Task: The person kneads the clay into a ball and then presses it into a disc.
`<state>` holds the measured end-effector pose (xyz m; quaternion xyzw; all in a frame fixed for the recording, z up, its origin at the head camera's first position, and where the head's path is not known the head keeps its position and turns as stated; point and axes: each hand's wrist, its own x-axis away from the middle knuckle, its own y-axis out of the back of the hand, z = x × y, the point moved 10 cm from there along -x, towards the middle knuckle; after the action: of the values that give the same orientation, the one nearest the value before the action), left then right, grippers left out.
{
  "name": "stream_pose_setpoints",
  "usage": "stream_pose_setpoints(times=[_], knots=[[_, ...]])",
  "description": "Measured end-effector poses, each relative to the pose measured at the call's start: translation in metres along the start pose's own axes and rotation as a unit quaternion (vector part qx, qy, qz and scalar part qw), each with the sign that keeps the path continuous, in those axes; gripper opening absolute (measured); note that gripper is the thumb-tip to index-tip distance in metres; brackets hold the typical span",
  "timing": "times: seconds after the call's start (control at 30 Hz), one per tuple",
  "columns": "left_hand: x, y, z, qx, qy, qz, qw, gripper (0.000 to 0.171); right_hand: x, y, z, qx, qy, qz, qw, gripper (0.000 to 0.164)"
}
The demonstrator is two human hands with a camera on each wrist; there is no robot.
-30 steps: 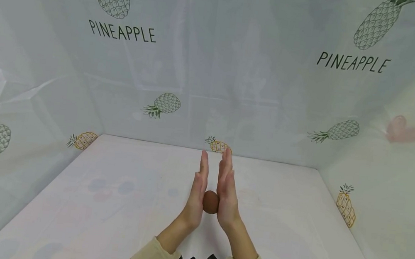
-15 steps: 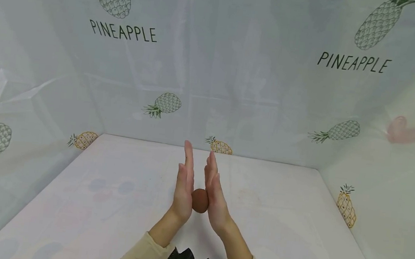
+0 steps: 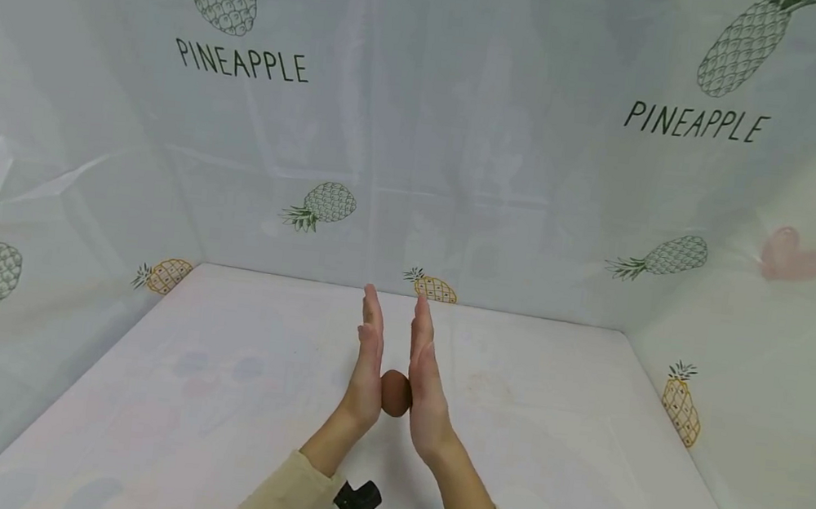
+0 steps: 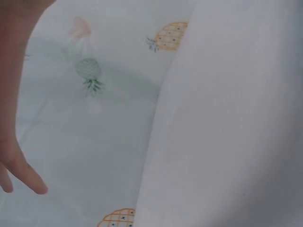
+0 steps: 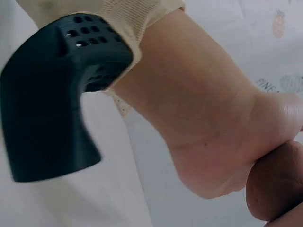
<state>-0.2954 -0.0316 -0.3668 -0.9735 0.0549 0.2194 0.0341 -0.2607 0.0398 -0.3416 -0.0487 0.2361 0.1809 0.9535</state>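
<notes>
A smooth brown ball (image 3: pixel 396 393) sits between my two palms, above the white tabletop. My left hand (image 3: pixel 367 373) presses on its left side, palm inward, the fingers straight and pointing away from me. Against its right side lies the palm of my right hand (image 3: pixel 426 396), its fingers straight as well. The fingertips of the two hands stand apart. In the right wrist view the ball (image 5: pixel 274 184) shows at the right edge, partly cut off, touching the heel of a palm. The left wrist view shows part of a hand at its left edge, and no ball.
The white tabletop (image 3: pixel 547 415) spreads around the hands. Pale sheeting (image 3: pixel 420 125) printed with pineapples stands behind it and on both sides. Black wrist mounts (image 3: pixel 358 500) stick out from the beige sleeves (image 3: pixel 288 501), close to each other.
Both hands and the ball have shifted left since a second ago. In the last half second the left hand has drawn slightly back and the right slid slightly forward, the ball staying between the palms.
</notes>
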Motion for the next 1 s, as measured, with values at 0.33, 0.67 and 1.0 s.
stream_pose_setpoints(times=[0.33,0.67,1.0], knots=[[0.01,-0.026,0.006,-0.013,-0.009,0.037,0.9992,0.07,-0.002,0.023,0.008,-0.004,0.022,-0.047,0.999,0.061],[0.018,-0.041,-0.012,0.031,-0.038,0.083,0.9953,0.071,-0.004,0.036,-0.001,-0.004,0.01,-0.058,0.998,0.059],[0.02,-0.039,-0.029,0.055,-0.045,0.084,0.994,0.074,-0.005,0.033,-0.015,-0.014,-0.021,-0.06,0.998,0.061]])
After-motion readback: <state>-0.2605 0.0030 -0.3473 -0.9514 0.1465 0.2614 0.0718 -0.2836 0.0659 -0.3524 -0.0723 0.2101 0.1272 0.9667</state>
